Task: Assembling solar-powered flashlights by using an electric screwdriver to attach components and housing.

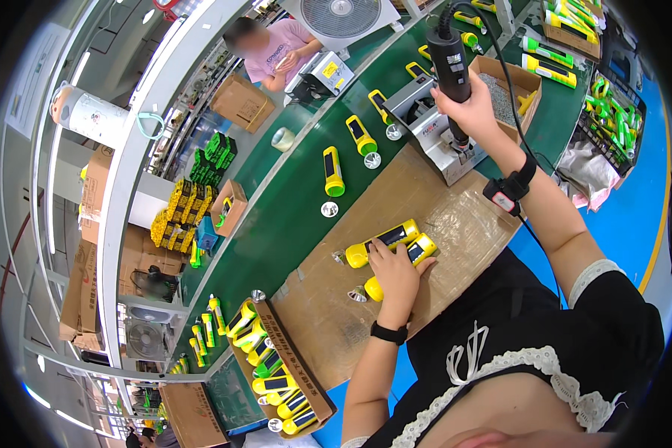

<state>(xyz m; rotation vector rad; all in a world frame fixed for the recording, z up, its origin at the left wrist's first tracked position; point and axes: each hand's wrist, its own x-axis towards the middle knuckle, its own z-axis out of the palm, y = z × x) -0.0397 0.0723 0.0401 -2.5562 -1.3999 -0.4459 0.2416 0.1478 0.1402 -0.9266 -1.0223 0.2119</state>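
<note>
My right hand (473, 112) is wrapped round a black electric screwdriver (449, 63), held upright with a cable running from its top. The screwdriver's lower end is at a grey metal screw feeder (442, 138). My left hand (397, 275) grips the nearer of two yellow flashlights (423, 246) lying on the cardboard, its thumb by one end and its fingers reaching to the farther flashlight (387, 243). Both flashlights carry a dark panel. Loose silvery reflectors (357, 294) lie at their left ends. The palm hides part of the nearer flashlight.
A cardboard sheet (336, 328) covers the near bench. More flashlights (334, 172) with reflectors lie on the green belt. A box of flashlights (321, 403) stands at lower left, a box of small screws (500, 82) behind the feeder. A co-worker (276, 48) sits across the line.
</note>
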